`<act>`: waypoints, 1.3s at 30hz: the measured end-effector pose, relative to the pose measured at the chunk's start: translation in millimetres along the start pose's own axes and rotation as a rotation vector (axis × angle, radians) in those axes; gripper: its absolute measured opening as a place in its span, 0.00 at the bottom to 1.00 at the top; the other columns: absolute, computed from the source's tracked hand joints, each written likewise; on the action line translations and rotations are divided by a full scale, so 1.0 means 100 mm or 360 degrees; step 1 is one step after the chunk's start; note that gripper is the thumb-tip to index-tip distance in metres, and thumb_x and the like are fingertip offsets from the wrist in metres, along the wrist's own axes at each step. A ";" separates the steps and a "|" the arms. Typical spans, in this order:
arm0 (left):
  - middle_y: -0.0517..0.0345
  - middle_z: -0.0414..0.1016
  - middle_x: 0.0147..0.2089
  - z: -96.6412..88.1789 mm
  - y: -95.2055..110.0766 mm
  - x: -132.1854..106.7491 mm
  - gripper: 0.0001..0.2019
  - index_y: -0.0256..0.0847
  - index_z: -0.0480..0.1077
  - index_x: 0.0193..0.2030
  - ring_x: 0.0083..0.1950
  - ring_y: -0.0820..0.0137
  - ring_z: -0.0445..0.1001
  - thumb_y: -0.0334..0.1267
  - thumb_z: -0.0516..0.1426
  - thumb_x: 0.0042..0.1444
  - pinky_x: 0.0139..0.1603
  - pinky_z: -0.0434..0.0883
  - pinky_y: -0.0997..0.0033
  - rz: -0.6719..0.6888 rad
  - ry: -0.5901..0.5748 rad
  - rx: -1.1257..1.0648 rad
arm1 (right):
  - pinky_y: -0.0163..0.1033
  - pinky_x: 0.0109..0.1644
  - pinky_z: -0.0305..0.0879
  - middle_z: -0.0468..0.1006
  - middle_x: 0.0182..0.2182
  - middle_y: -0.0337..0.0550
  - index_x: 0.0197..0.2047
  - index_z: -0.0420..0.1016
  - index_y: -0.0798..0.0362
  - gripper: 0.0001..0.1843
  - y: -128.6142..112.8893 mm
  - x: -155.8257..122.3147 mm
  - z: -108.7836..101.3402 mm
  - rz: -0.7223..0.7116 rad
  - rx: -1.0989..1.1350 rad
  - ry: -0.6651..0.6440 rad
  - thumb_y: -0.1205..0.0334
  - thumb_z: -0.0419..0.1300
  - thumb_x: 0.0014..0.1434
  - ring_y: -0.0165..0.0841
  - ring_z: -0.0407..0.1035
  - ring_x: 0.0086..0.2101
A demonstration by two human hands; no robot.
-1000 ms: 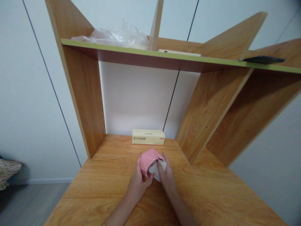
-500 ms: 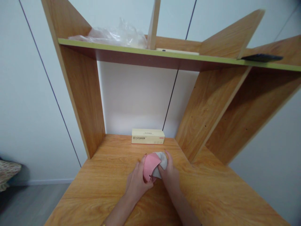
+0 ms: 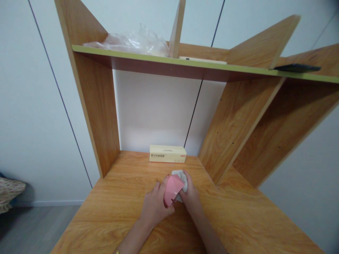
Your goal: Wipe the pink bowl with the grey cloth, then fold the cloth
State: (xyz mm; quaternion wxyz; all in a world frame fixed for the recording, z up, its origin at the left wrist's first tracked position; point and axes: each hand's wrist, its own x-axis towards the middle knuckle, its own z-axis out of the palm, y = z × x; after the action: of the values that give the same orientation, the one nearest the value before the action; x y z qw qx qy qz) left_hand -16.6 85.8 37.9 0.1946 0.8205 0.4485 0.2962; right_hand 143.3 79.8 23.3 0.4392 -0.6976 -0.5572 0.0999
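Note:
Above the desk, my left hand point(image 3: 156, 203) is closed round a small pink object point(image 3: 172, 187) with smooth, angular faces and a dark notch at its lower edge. I cannot make out its kind. My right hand point(image 3: 191, 194) grips a pale grey cloth point(image 3: 182, 176) and presses it against the right side of the pink object. Part of the cloth is tucked behind the pink object, and my right thumb lies at its edge. My left fingers hide the pink object's left side.
A cream-coloured box point(image 3: 167, 154) with printed lettering stands at the back of the wooden desk point(image 3: 111, 211). Overhead runs a shelf point(image 3: 148, 60) bearing clear plastic wrap point(image 3: 137, 42), a flat pale item point(image 3: 202, 60) and a dark flat item point(image 3: 298, 67). Wooden uprights point(image 3: 97, 113) flank the recess.
The pink object has turned a little in my left hand, and less of the cloth shows beside it. The view has shifted slightly. Both hands keep their hold.

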 end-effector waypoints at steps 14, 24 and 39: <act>0.43 0.59 0.59 0.13 -0.11 0.00 0.42 0.38 0.35 0.65 0.53 0.59 0.66 0.42 0.56 0.50 0.47 0.68 0.62 -0.0045 0.0227 -0.0410 | 0.41 0.50 0.62 0.70 0.49 0.50 0.54 0.60 0.55 0.27 0.00 -0.02 0.13 0.0105 0.0537 0.0176 0.57 0.50 0.51 0.37 0.66 0.48; 0.53 0.65 0.56 0.08 -0.11 -0.01 0.39 0.45 0.48 0.62 0.52 0.61 0.68 0.35 0.59 0.41 0.48 0.68 0.67 0.0172 0.0480 -0.0199 | 0.44 0.40 0.66 0.75 0.40 0.49 0.52 0.60 0.54 0.27 0.00 0.00 0.09 0.0116 0.0148 0.0131 0.55 0.54 0.48 0.41 0.71 0.38; 0.54 0.70 0.50 0.11 -0.08 -0.04 0.38 0.48 0.50 0.61 0.40 0.60 0.74 0.45 0.58 0.43 0.39 0.70 0.63 0.0175 0.0318 0.0047 | 0.43 0.42 0.67 0.73 0.46 0.50 0.58 0.54 0.53 0.30 -0.01 -0.01 -0.05 -0.0161 -0.0418 0.0117 0.55 0.50 0.53 0.41 0.70 0.42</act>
State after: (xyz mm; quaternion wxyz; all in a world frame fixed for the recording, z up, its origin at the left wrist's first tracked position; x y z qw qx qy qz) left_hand -16.2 86.6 23.6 0.1202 0.8131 0.4242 0.3800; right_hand 145.9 76.0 26.6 0.3687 -0.7232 -0.5836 -0.0218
